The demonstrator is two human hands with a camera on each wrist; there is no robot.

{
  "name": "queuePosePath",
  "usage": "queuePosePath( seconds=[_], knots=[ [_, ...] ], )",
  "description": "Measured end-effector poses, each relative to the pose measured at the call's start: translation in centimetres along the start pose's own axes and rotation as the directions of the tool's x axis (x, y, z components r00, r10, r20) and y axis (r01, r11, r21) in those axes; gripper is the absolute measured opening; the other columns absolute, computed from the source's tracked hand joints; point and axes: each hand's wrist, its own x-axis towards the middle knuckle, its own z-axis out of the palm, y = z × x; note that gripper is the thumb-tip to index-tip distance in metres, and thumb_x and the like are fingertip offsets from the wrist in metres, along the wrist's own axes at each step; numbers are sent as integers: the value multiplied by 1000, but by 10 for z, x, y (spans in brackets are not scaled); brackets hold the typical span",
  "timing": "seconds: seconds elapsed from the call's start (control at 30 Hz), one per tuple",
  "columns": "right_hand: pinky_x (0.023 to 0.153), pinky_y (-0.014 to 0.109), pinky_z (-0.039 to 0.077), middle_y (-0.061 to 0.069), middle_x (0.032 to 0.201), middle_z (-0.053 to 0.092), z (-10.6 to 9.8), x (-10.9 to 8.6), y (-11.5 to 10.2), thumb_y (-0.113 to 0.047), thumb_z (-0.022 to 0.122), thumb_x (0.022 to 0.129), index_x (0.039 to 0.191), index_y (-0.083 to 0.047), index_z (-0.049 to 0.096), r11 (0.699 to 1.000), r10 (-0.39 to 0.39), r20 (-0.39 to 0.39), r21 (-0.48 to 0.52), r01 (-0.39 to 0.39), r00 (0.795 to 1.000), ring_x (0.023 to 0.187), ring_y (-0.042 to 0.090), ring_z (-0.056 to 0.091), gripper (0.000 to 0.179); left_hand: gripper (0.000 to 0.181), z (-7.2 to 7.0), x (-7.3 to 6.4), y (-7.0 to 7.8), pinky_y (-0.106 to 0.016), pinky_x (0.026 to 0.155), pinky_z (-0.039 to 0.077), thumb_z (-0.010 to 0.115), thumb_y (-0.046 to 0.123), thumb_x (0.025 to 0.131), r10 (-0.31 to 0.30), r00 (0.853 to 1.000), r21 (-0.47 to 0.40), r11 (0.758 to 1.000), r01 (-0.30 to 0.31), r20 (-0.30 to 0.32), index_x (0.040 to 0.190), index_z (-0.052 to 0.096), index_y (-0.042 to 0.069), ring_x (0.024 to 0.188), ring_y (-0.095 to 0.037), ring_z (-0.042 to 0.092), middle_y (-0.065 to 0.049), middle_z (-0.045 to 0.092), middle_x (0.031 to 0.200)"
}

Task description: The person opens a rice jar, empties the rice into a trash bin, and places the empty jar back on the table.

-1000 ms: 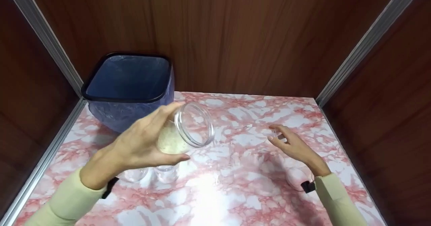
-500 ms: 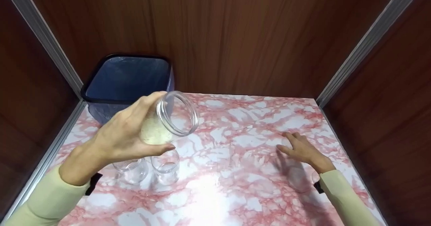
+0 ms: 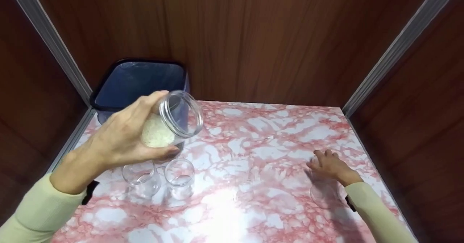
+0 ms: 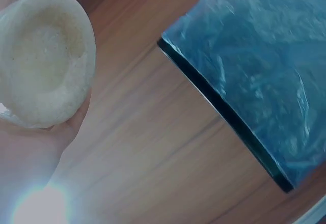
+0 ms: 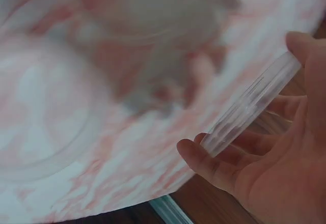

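Note:
Tilted toward the right, a clear wide-mouthed jar is gripped around its side by my left hand. Pale, grainy contents fill its lower part, and the mouth has no lid on. The left wrist view shows the jar's base from below. Over on the right, low over the table, my right hand pinches a clear round lid by its edge between thumb and fingers. Another clear lid lies flat on the table beneath that hand.
Two clear empty jars stand on the marbled table below the left hand. A bin lined with a blue bag stands at the back left. Brown wood-look panels enclose the table.
My left hand has carried the jar leftward and up, bringing the two standing jars into fuller view. My right hand has moved right and nearer to me, toward the lid on the table.

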Motion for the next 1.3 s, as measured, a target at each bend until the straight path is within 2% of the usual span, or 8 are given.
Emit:
queuePosePath(
  seconds=[0.2, 0.47, 0.6, 0.73, 0.93, 1.03, 1.13, 1.3],
  knots=[
    [76, 71, 46, 40, 129, 40, 13, 4, 12, -51, 54, 95, 141, -2, 40, 998, 42, -8, -55, -42, 999, 116, 61, 42, 69, 102, -6, -3, -8, -42, 79, 55, 85, 47, 65, 15, 1000, 88, 996, -16, 8, 145, 39, 2, 98, -26, 61, -16, 60, 124],
    [65, 61, 45, 29, 111, 43, 22, -4, 22, -47, 53, 96, 119, -7, 47, 997, 19, 1, -76, -19, 1000, 97, 47, 43, 47, 103, -17, 1, -31, -46, 71, 56, 86, 47, 65, -68, 995, 128, 990, 58, 74, 145, 37, 6, 92, -28, 62, -15, 61, 109],
    [65, 63, 45, 32, 116, 42, 29, -6, 21, -48, 49, 98, 128, -5, 44, 995, 25, 8, -96, -24, 1000, 98, 49, 43, 54, 102, -22, 1, -44, -52, 69, 55, 87, 43, 66, -126, 988, 135, 984, 112, 95, 147, 36, 9, 92, -30, 61, -16, 61, 110],
    [68, 66, 46, 35, 124, 42, 32, -8, 20, -50, 47, 98, 139, -6, 38, 994, 30, 0, -107, -30, 1000, 104, 52, 43, 61, 101, -26, 0, -55, -58, 73, 53, 87, 43, 67, -220, 967, 156, 968, 199, 129, 147, 35, 11, 97, -33, 62, -17, 61, 115],
    [68, 66, 46, 36, 126, 41, 31, -13, 19, -49, 45, 100, 143, -4, 35, 992, 24, 14, -122, -22, 1000, 106, 53, 43, 64, 99, -33, 4, -65, -62, 73, 52, 84, 51, 70, -350, 916, 218, 927, 307, 199, 147, 34, 14, 95, -35, 60, -19, 60, 115],
    [70, 67, 46, 36, 127, 40, 32, -14, 19, -48, 44, 100, 145, -2, 34, 992, 23, 14, -123, -21, 1000, 109, 55, 42, 65, 97, -37, 8, -70, -59, 66, 51, 84, 52, 69, -380, 899, 249, 912, 325, 217, 145, 36, 16, 88, -33, 58, -18, 60, 108],
    [71, 68, 46, 37, 128, 39, 33, -15, 19, -47, 43, 101, 146, -1, 33, 992, 22, 10, -126, -21, 1000, 110, 56, 40, 65, 94, -42, 12, -74, -55, 61, 50, 84, 51, 68, -391, 892, 276, 904, 326, 226, 141, 38, 16, 82, -31, 57, -18, 59, 102],
    [74, 69, 45, 38, 131, 38, 34, -14, 19, -47, 43, 101, 147, -1, 32, 993, 25, 17, -117, -23, 1000, 114, 58, 39, 66, 94, -47, 14, -81, -56, 58, 48, 83, 52, 68, -416, 870, 314, 890, 330, 265, 140, 36, 14, 79, -33, 56, -22, 58, 102]
  ],
)
